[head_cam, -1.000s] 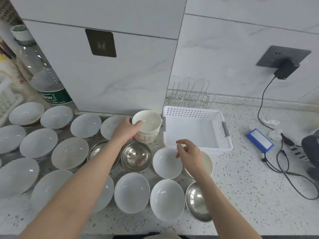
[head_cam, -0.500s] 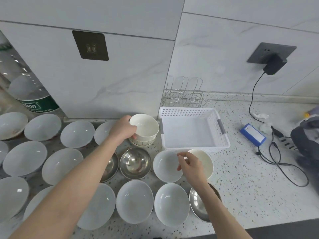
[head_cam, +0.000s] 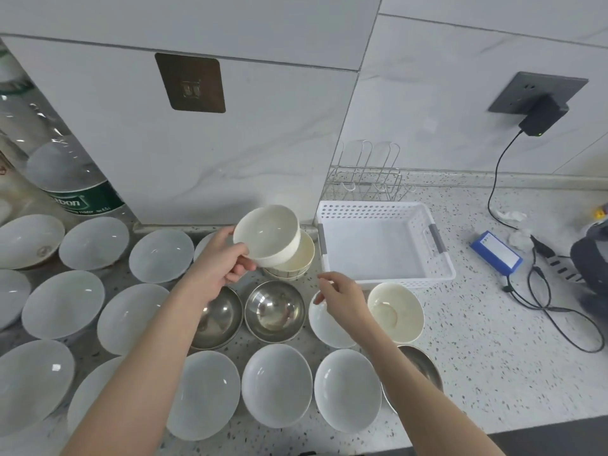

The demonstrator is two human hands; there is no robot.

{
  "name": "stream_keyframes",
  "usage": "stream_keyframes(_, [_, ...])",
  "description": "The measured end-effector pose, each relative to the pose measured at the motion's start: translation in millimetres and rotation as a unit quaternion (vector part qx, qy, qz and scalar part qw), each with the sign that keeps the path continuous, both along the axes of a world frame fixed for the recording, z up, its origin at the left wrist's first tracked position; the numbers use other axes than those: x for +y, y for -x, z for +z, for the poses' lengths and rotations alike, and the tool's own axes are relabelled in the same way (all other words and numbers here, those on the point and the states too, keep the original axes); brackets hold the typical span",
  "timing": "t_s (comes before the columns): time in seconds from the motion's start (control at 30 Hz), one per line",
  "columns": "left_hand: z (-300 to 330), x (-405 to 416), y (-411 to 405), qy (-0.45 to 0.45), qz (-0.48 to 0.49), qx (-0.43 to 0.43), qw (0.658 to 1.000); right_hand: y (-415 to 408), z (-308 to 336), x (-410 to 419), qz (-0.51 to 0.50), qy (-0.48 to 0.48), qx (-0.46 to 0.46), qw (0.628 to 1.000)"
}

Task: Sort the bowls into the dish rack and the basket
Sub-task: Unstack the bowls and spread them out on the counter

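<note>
One paper bowl (head_cam: 267, 232) is in our left hand (head_cam: 221, 265), thumb and fingers curled round its near rim, tilted and lifted just off the stack of like bowls (head_cam: 293, 262) beneath it. We judge this the pick-up step of the sorting: the bowl is free of the stack but not yet placed. Our right hand (head_cam: 342, 295) hovers above a white bowl (head_cam: 329, 327) at about 5 o'clock from the lifted one, fingers loosely bent and holding nothing.

Next, we think, comes a short carry toward 3 o'clock, where the white basket (head_cam: 441, 258) stands just beside the stack, with the wire dish rack (head_cam: 365, 182) behind it at 1 o'clock; neither holds a bowl. Which of the two suits this bowl we cannot tell.

It looks light and straight-walled, off-white, its inside bare. Steel bowls (head_cam: 274, 311) sit at 6 o'clock, and shallow white ones spread toward 8 o'clock.
</note>
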State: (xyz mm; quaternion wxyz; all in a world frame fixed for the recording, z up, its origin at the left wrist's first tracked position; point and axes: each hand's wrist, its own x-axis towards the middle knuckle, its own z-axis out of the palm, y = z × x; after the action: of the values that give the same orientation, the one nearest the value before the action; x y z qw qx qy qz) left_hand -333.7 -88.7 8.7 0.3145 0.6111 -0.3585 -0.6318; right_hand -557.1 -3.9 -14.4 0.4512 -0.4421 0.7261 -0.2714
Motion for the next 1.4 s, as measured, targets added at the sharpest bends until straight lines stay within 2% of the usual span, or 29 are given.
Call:
stream_keyframes(0.13, [-1, 26, -24, -0.023, 0.081, 0.131, 0.988, -23, -1, -25, -0.017, -0.045, -0.008, 0.999])
stream_keyframes(0.4, [-8, 72, -47, -0.058, 0.161, 0.269, 0.948, -49, -9, -56, -0.056, -0.086, 0.001, 0.995])
stream_keyframes(0.8, [-19, 107, -59, -0.089, 0.195, 0.254, 0.943, -47, 1, -58, -0.073, -0.058, -0.035, 0.995])
stream_keyframes(0.97, [-17, 115, -51, -0.089, 0.215, 0.265, 0.936, -29, 11, -39, -0.108, -0.006, -0.131, 0.985])
stream_keyframes(1.17, [-11, 125, -29, -0.073, 0.212, 0.282, 0.933, 12, 28, -12, -0.172, 0.039, -0.231, 0.957])
stream_keyframes(1.4, [-6, 142, 29, -0.070, 0.217, 0.296, 0.927, 99, 34, 33, -0.229, 0.090, -0.229, 0.942])
